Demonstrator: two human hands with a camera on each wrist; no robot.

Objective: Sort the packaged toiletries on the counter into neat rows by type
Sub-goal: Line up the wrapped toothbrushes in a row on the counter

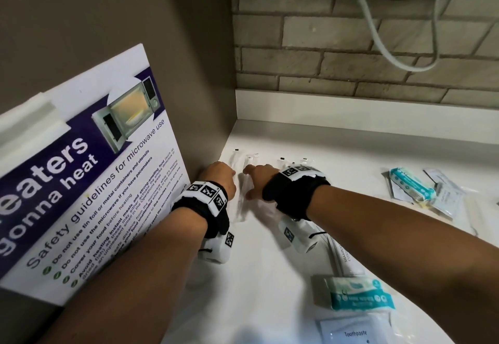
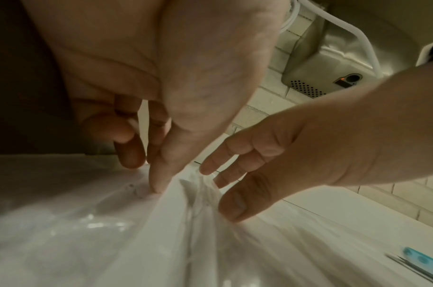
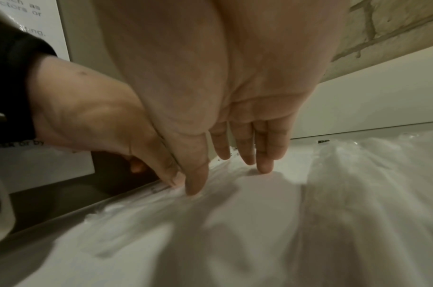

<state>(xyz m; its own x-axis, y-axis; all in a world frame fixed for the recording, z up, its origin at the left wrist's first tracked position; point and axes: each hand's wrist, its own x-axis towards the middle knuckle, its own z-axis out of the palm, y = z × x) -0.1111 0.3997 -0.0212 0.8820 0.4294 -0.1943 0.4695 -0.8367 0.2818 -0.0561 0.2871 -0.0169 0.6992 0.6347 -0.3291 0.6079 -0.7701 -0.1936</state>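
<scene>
A clear-wrapped packet is seen lying on the white table between both hands, its long axis running from 6 to 12 o'clock. It is flanked by the left hand at 9 o'clock and the right hand at 3 o'clock, equally near. Fingers are extended, fingertips pressed on the wrap; nothing is gripped.
</scene>
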